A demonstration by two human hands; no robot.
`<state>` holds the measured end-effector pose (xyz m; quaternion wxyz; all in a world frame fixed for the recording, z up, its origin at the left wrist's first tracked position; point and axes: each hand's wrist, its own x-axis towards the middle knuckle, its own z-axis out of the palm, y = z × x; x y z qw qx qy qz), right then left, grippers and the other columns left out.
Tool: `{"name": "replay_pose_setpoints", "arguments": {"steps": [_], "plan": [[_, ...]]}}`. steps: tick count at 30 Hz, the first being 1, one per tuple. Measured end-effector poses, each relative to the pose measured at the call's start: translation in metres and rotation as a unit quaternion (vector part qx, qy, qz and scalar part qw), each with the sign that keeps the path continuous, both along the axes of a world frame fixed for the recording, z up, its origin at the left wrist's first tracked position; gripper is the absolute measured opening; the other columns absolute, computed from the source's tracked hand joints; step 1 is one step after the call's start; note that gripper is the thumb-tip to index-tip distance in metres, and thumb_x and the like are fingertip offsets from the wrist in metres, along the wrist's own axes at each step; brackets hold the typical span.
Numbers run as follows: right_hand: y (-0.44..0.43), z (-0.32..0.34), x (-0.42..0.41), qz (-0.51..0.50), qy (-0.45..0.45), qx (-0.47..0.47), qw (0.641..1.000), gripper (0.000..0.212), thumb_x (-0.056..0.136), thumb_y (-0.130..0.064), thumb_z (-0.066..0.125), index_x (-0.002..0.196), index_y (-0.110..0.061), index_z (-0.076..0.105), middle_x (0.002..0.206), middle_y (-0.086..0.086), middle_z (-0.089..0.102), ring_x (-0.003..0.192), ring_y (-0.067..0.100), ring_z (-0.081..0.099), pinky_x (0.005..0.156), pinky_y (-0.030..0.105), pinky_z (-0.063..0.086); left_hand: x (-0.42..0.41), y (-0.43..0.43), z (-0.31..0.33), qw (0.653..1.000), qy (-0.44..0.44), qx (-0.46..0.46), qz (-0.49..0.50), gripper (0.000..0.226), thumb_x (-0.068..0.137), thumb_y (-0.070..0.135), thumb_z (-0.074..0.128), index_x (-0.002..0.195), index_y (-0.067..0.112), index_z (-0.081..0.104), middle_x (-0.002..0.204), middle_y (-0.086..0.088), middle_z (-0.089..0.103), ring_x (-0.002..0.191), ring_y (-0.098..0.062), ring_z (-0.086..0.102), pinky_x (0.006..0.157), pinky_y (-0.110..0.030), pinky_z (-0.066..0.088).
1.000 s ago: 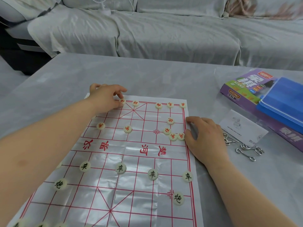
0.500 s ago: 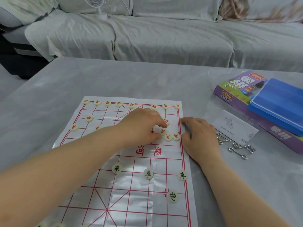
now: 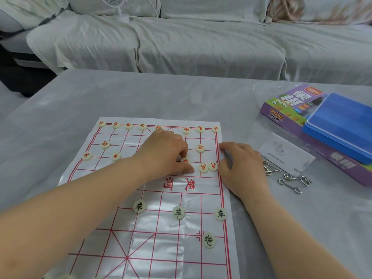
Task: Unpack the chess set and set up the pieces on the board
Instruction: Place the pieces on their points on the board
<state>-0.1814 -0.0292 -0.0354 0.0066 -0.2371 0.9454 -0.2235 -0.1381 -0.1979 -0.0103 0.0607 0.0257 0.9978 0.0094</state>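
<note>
Red looked nearly set and black barely begun on the glossy red-lined paper board [image 3: 157, 248]; the left hand [image 3: 167, 154] pinched a cream red-lettered disc [image 3: 185, 161], and the right hand [image 3: 241, 168] rested relaxed, holding nothing.

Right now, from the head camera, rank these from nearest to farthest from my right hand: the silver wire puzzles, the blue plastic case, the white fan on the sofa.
1. Silver wire puzzles, just right of the right hand.
2. Blue plastic case, farther right and back.
3. White fan, far back-left on the sofa.
</note>
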Motion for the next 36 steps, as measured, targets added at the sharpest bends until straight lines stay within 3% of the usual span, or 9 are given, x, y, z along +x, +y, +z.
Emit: {"name": "replay_pose_setpoints", "arguments": {"steps": [3, 6, 11, 16, 19, 25, 36], "plan": [[0.0, 0.0, -0.001, -0.003, -0.003, 0.003, 1.0, 0.04, 0.09, -0.025, 0.044, 0.13, -0.023, 0.045, 0.131, 0.0, 0.05, 0.125, 0.016, 0.038, 0.106, 0.029, 0.023, 0.004, -0.006, 0.002, 1.0, -0.007, 0.017, 0.015, 0.054, 0.074, 0.064, 0.054, 0.113, 0.027, 0.055, 0.109, 0.01, 0.057, 0.093, -0.01, 0.043, 0.091, -0.026, 0.029], [0.0, -0.001, -0.001, -0.005, -0.005, 0.007, 1.0, 0.04, 0.09, -0.027, 0.044, 0.13, -0.024, 0.045, 0.132, 0.0, 0.049, 0.125, 0.016, 0.038, 0.107, 0.029, 0.024, 0.006, -0.012, 0.003, 0.998, -0.028, 0.057, 0.001, 0.052, 0.078, 0.054, 0.057, 0.125, 0.032, 0.048, 0.12, 0.013, 0.052, 0.101, -0.008, 0.042, 0.087, -0.023, 0.023], [-0.001, 0.001, 0.0, -0.001, -0.004, 0.004, 1.0, 0.04, 0.091, -0.026, 0.044, 0.13, -0.023, 0.045, 0.133, -0.002, 0.049, 0.126, 0.015, 0.037, 0.107, 0.029, 0.023, 0.008, -0.013, -0.004, 0.996, -0.016, 0.083, -0.003, 0.034, 0.087, 0.042, 0.053, 0.118, 0.03, 0.055, 0.117, 0.012, 0.053, 0.088, -0.003, 0.035, 0.081, -0.02, 0.019], [0.0, 0.001, 0.0, 0.001, -0.003, 0.006, 1.0, 0.039, 0.091, -0.027, 0.044, 0.13, -0.023, 0.045, 0.133, -0.003, 0.049, 0.126, 0.015, 0.037, 0.107, 0.029, 0.023, -0.002, -0.022, 0.0, 0.994, 0.063, 0.059, 0.061, 0.034, 0.086, 0.044, 0.052, 0.115, 0.027, 0.059, 0.119, 0.009, 0.058, 0.11, -0.013, 0.046, 0.093, -0.028, 0.026], [0.0, -0.001, -0.002, -0.003, -0.005, 0.009, 1.0, 0.04, 0.091, -0.028, 0.044, 0.13, -0.024, 0.044, 0.133, -0.002, 0.049, 0.125, 0.015, 0.038, 0.107, 0.029, 0.024, -0.017, -0.037, 0.003, 0.986, 0.106, 0.028, 0.123, 0.034, 0.085, 0.044, 0.054, 0.114, 0.026, 0.06, 0.119, 0.005, 0.058, 0.112, -0.019, 0.045, 0.094, -0.032, 0.027], [0.0, -0.004, -0.003, -0.004, -0.007, 0.01, 1.0, 0.04, 0.091, -0.03, 0.044, 0.131, -0.026, 0.043, 0.134, -0.002, 0.048, 0.126, 0.015, 0.037, 0.107, 0.03, 0.024, -0.041, -0.046, -0.004, 0.983, 0.095, -0.01, 0.159, 0.034, 0.086, 0.042, 0.054, 0.115, 0.024, 0.06, 0.124, 0.0, 0.057, 0.116, -0.023, 0.044, 0.099, -0.035, 0.026], [0.0, -0.003, -0.003, 0.002, -0.002, 0.002, 1.0, 0.039, 0.09, -0.024, 0.044, 0.13, -0.024, 0.045, 0.132, -0.003, 0.049, 0.125, 0.014, 0.037, 0.106, 0.028, 0.023, -0.045, -0.044, -0.006, 0.98, 0.095, 0.052, 0.167, 0.043, 0.086, 0.045, 0.053, 0.124, 0.025, 0.053, 0.133, -0.001, 0.05, 0.123, -0.024, 0.039, 0.102, -0.035, 0.024]]}}
